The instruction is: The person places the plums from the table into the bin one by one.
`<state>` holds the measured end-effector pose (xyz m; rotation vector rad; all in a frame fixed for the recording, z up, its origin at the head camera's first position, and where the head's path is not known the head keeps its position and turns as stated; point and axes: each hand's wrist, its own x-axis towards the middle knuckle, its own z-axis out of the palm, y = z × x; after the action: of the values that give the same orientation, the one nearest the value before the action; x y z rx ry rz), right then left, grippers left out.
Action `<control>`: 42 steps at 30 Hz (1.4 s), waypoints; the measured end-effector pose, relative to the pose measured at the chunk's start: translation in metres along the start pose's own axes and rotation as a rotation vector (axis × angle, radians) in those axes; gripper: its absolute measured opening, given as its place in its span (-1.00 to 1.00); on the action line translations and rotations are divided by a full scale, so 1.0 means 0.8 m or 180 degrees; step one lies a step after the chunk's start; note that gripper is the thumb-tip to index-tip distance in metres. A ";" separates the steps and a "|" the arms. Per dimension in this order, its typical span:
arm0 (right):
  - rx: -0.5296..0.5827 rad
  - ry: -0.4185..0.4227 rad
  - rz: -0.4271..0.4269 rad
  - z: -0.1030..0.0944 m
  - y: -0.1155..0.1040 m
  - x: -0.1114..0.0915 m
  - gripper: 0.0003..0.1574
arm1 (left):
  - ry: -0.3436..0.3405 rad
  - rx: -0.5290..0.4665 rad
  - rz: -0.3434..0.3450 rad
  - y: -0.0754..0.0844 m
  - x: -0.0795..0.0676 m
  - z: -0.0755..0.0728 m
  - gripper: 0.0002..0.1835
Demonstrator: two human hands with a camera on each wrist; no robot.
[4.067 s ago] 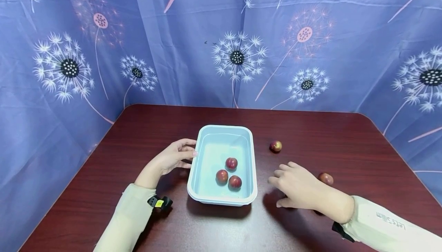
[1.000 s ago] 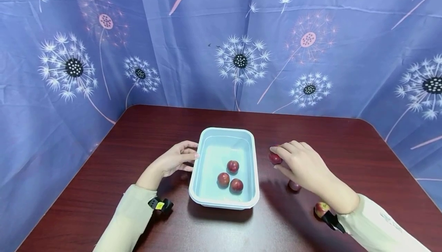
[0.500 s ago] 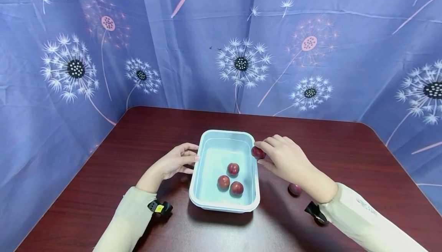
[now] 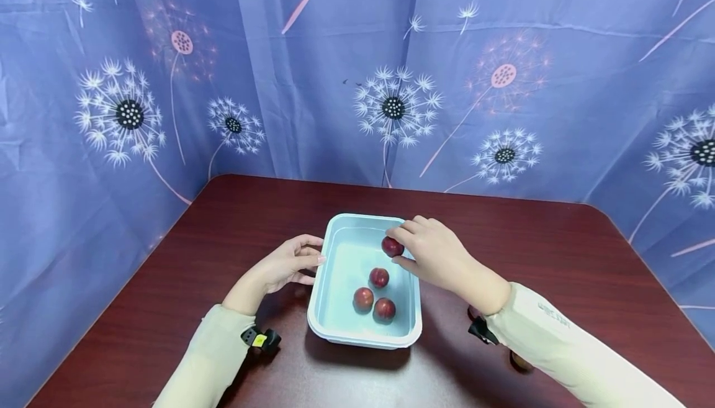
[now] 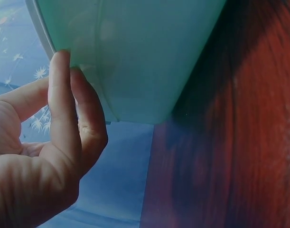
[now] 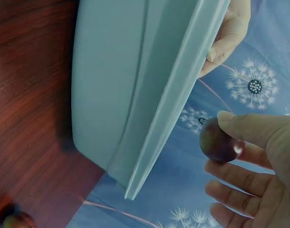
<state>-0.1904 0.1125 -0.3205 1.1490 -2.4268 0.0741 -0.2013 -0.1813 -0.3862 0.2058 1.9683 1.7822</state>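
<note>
My right hand [image 4: 432, 251] pinches a dark red plum [image 4: 393, 246] between thumb and fingertips, above the far right part of a pale blue plastic box [image 4: 315, 321]. In the right wrist view the plum [image 6: 220, 141] shows beyond the box rim [image 6: 175, 85], its underside free. Two more plums [image 4: 379, 277] [image 4: 384, 310] and a browner plum [image 4: 363, 299] sit close together inside the box. My left hand [image 4: 285, 265] holds the box's left rim, thumb tip on the edge. In the left wrist view, fingers [image 5: 64, 102] meet the rim and outer wall.
A plum [image 4: 522, 362] lies on the dark red wooden table [image 4: 262, 209], partly hidden by my right sleeve. Another plum [image 4: 473, 312] is mostly covered by the right wrist strap [image 4: 483, 330]. A blue dandelion-print curtain [image 4: 313, 85] hangs behind the table.
My right hand picked up a plum from the table right of the box and carried it left, over the rim, to above the box. The left hand stays at the box's left rim.
</note>
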 end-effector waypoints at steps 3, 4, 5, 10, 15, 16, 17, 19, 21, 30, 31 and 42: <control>-0.0002 -0.0072 -0.0031 0.006 -0.002 0.007 -0.50 | -0.0003 -0.0013 0.0006 -0.001 0.000 0.000 -0.43; 0.0002 -0.0085 -0.0047 0.008 -0.003 0.010 -0.51 | -0.0003 -0.0020 0.0007 -0.001 0.000 0.000 -0.42; 0.0005 -0.0094 -0.0065 0.011 -0.004 0.012 -0.51 | -0.0005 -0.0027 0.0010 -0.001 0.000 0.000 -0.42; 0.0053 -0.0142 -0.0172 0.025 -0.008 0.020 -0.54 | -0.0018 -0.0056 0.0016 -0.002 -0.001 0.000 -0.41; 0.0108 -0.0284 -0.0128 0.037 -0.012 0.025 -0.56 | -0.0076 -0.0077 0.0043 -0.004 0.002 0.001 -0.42; 0.0116 -0.0321 -0.0114 0.039 -0.013 0.026 -0.56 | -0.0085 -0.0078 0.0046 -0.004 0.002 0.001 -0.42; 0.0119 -0.0361 -0.0105 0.041 -0.014 0.027 -0.57 | -0.0088 -0.0081 0.0047 -0.005 0.003 0.001 -0.42; 0.0124 -0.0438 -0.0088 0.045 -0.017 0.029 -0.56 | -0.0094 -0.0085 0.0044 -0.005 0.003 0.002 -0.41; 0.0122 -0.0506 -0.0084 0.049 -0.019 0.031 -0.55 | -0.0100 -0.0083 0.0050 -0.005 0.003 0.001 -0.40; 0.0090 -0.0632 -0.0069 0.067 -0.024 0.038 -0.60 | -0.0088 -0.0043 0.0066 -0.003 0.001 0.000 -0.40; 0.0091 -0.0633 -0.0075 0.070 -0.025 0.039 -0.61 | -0.0085 -0.0044 0.0067 -0.003 0.001 0.000 -0.40; 0.0179 -0.0726 -0.0047 0.086 -0.027 0.040 -0.69 | -0.0083 -0.0049 0.0058 -0.004 0.002 -0.002 -0.41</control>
<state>-0.2178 0.0589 -0.3719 1.2611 -2.6293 0.0068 -0.2024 -0.1828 -0.3898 0.2413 1.9397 1.7965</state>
